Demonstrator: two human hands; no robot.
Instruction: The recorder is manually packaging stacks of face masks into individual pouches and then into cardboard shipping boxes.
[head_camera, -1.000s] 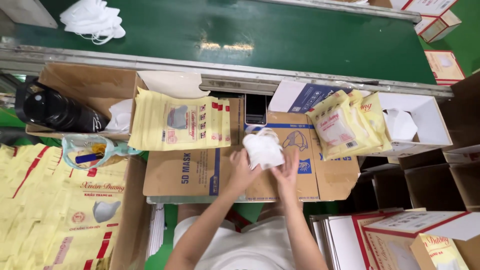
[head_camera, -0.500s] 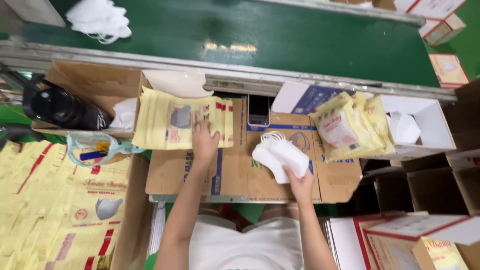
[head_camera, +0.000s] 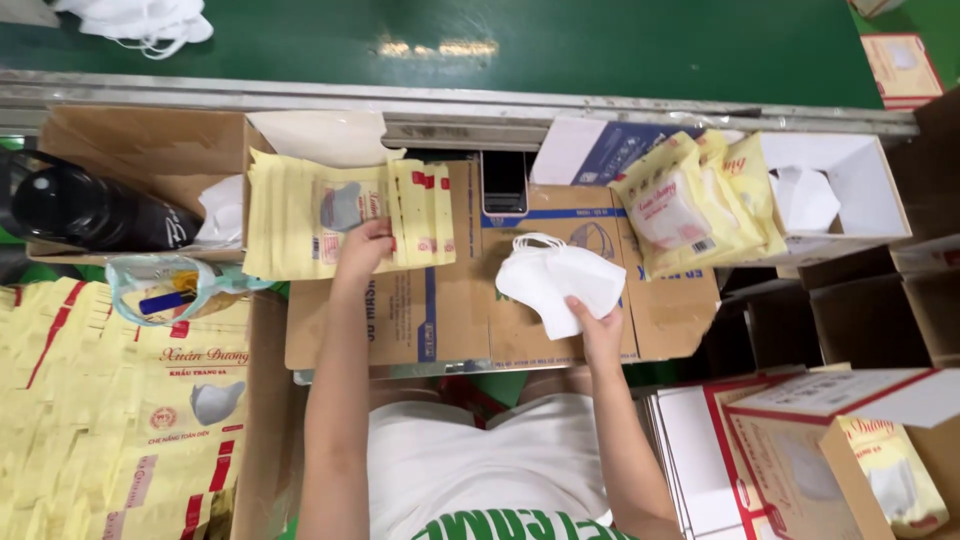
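Observation:
My right hand (head_camera: 601, 331) holds a folded stack of white face masks (head_camera: 557, 283) over a flattened brown cardboard box (head_camera: 455, 310) that serves as the work surface. My left hand (head_camera: 362, 250) rests on a fanned pile of yellow printed mask pouches (head_camera: 300, 215) at the box's left end, fingers pinching the top pouch. Several filled yellow pouches (head_camera: 690, 200) lie at the right end of the cardboard.
A green conveyor belt (head_camera: 600, 45) runs along the top, with loose white masks (head_camera: 150, 18) on it. A black bottle (head_camera: 85, 210) lies in a cardboard tray at left. More yellow pouches (head_camera: 110, 400) lie lower left. White cartons (head_camera: 850, 190) and boxes (head_camera: 830, 440) stand at right. A phone (head_camera: 504, 182) lies near the belt.
My left hand let go of the masks and reached left onto the yellow pouch pile. My right hand kept the masks and lowered them slightly to the right.

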